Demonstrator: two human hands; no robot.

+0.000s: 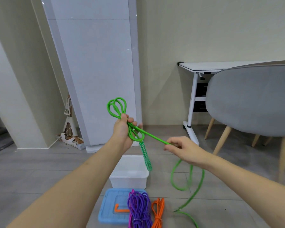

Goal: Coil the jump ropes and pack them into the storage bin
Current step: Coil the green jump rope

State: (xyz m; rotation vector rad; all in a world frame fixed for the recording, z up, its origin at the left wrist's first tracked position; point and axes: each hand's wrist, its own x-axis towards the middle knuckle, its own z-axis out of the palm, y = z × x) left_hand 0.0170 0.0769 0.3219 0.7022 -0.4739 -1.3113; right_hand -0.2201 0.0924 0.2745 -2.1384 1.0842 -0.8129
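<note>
Mid-coil at frame centre: left hand [122, 129] grips the green rope [117, 106] loops, right hand [181, 148] pinches the taut strand; next loop wants slack fed across.

Both bare arms reach out in front of the person, and the left arm is lifted higher than the right. The left hand [123, 131] is up with its palm turned toward the right, and its fingers are curled tight round a bunch of loops of the bright green woven jump rope [117, 106]. The right hand [182, 148] sits lower and off to the side, pinching a straight bit of the same rope between thumb and fingertips.
</note>
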